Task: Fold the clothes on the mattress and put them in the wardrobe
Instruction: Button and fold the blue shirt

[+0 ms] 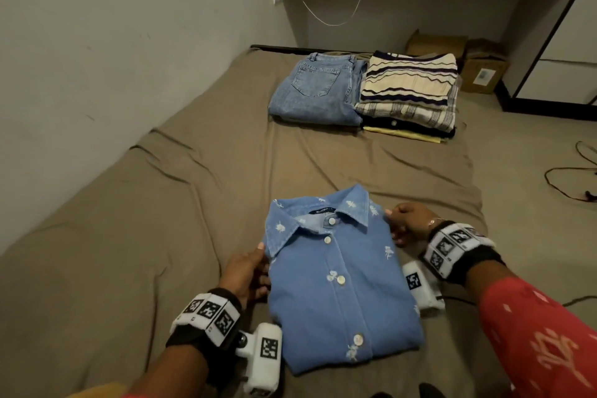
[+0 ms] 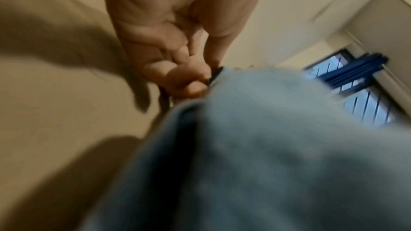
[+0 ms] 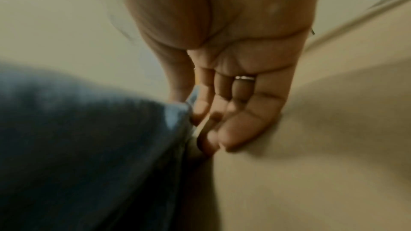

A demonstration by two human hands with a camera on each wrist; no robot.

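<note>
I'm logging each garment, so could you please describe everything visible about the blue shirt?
The blue shirt looks like light denim with small white flower prints, white buttons and a dark neck label. It lies folded, buttoned, collar away from the person, on the mattress. The left hand and right hand grip its shoulder edges.

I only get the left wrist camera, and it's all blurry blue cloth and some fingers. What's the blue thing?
Observer: A folded, buttoned blue shirt, lying collar-up on the mattress.
Operator: Is the other hand holding it too?
Observer: Yes. The right hand pinches the edge near the collar on the person's right, opposite the left hand.
Operator: Are there more clothes?
Observer: Folded jeans lie at the far end, beside a stack with a striped top uppermost.
</note>
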